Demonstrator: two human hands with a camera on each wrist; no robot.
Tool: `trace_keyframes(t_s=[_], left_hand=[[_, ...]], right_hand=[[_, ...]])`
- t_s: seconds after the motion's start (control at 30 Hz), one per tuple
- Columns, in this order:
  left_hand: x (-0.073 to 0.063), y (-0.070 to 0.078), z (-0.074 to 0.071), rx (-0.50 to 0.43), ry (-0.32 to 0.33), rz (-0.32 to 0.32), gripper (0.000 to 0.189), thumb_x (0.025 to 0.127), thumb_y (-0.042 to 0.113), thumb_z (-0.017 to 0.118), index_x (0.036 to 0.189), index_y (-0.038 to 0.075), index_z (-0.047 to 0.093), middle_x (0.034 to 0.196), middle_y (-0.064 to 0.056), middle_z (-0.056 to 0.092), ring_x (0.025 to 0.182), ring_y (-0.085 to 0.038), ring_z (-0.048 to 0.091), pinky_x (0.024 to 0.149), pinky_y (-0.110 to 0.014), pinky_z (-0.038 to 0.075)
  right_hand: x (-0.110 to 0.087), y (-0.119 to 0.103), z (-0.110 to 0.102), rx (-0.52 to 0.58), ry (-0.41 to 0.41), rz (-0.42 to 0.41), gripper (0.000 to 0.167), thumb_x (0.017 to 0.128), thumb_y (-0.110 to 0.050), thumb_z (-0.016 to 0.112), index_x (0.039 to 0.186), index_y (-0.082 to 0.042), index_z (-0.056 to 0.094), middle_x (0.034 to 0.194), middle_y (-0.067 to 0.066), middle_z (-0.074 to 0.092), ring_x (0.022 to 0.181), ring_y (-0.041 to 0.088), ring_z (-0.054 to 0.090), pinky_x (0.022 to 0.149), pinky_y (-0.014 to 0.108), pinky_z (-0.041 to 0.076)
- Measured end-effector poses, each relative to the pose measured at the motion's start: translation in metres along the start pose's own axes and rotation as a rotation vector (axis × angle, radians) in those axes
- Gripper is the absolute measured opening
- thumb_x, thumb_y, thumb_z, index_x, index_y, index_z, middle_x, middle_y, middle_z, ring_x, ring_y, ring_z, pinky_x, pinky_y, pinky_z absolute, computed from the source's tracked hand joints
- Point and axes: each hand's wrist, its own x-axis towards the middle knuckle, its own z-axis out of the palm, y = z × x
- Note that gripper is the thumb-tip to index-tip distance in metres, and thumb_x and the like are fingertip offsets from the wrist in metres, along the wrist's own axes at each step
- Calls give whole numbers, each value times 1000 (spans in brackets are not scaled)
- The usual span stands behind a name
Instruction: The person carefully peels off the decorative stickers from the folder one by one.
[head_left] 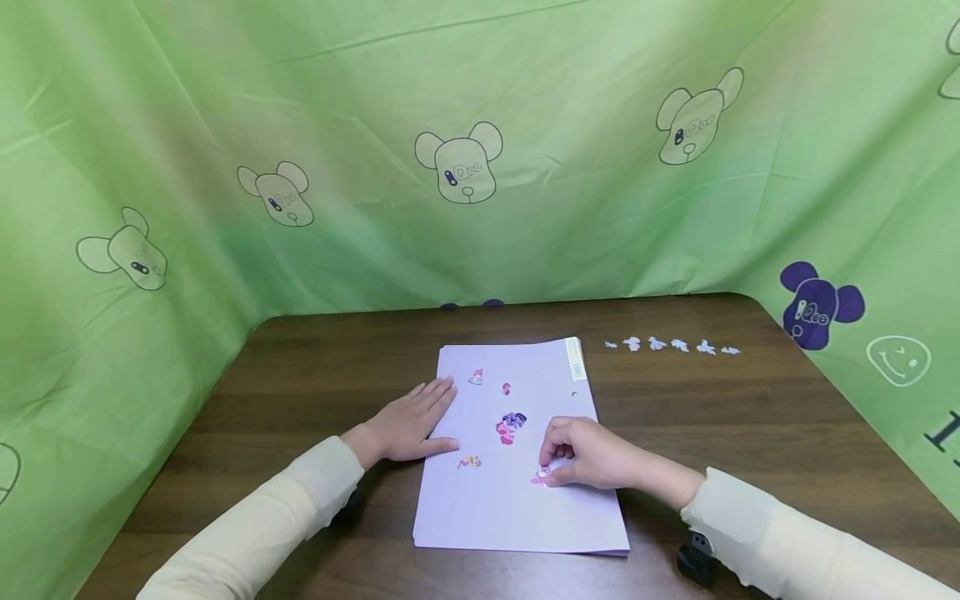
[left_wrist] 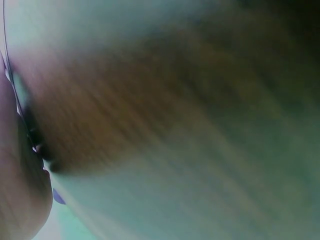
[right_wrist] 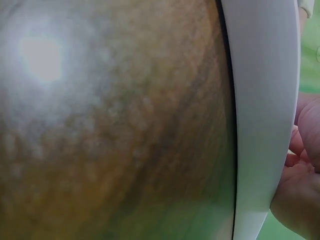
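Head view: the left hand (head_left: pixel 411 423) is lying flat over the left edge of the white paper stack (head_left: pixel 517 517), fingers straight and spread from the thumb, gripping nothing. The right hand (head_left: pixel 592 454) is bending over the stack's lower right area, its fingers curled, thumb and forefinger nearly meeting and pinching the small pink sticker (head_left: pixel 539 477), which is lying on or just above the paper; contact underneath is staying hidden. Likeliest trouble: the sticker creasing or sitting crooked, since the fingertips are covering part of it, or clinging to the thumb as the hand lifts. The left hand is bracing one side only, so a sideways push could be skewing the loose-edged sheets on the worktop (head_left: pixel 300 383). Pale cutouts (head_left: pixel 657 343) are lying in a row beyond, light enough, I judge, to be scattered by a careless sleeve. Left wrist view: blur, mostly; sliver of hand showing, no sticker. Right wrist view: the curled fingers are showing past a pale edge; their hold is not showing there.
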Motion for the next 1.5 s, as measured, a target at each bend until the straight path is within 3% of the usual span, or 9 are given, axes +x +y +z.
trace_keyframes(t_s=[0.3, 0.63, 0.93, 1.5], left_hand=[[-2, 2, -3, -22, -4, -9, 93, 93, 71, 32, 156, 7, 11, 162, -8, 5, 147, -21, 4, 117, -38, 11], [0, 2, -2, -32, -4, -2, 93, 93, 71, 31, 156, 7, 10, 162, -8, 4, 147, -20, 4, 117, -38, 11], [0, 1, 0, -48, 2, 1, 94, 92, 72, 32, 156, 7, 10, 162, -8, 4, 147, -21, 4, 117, -39, 12], [-2, 3, -4, -33, 0, 5, 94, 93, 71, 31, 156, 5, 10, 162, -10, 5, 147, -21, 5, 117, -38, 11]], right_hand=[[0, -1, 0, 6, -14, 0, 15, 79, -13, 81, 79, -16, 67, 81, -10, 54, 76, 8, 50, 70, 25, 46], [-5, 1, 1, 42, 42, -15, 10, 76, -13, 84, 84, -12, 77, 85, -10, 57, 77, 7, 53, 70, 25, 48], [-1, -3, 0, 57, 2, 30, 14, 78, -7, 82, 79, -14, 70, 83, -9, 56, 76, 9, 52, 70, 25, 47], [1, -5, 2, 7, 10, 9, 20, 88, -4, 71, 76, -17, 62, 78, -12, 52, 74, 5, 50, 68, 24, 45]])
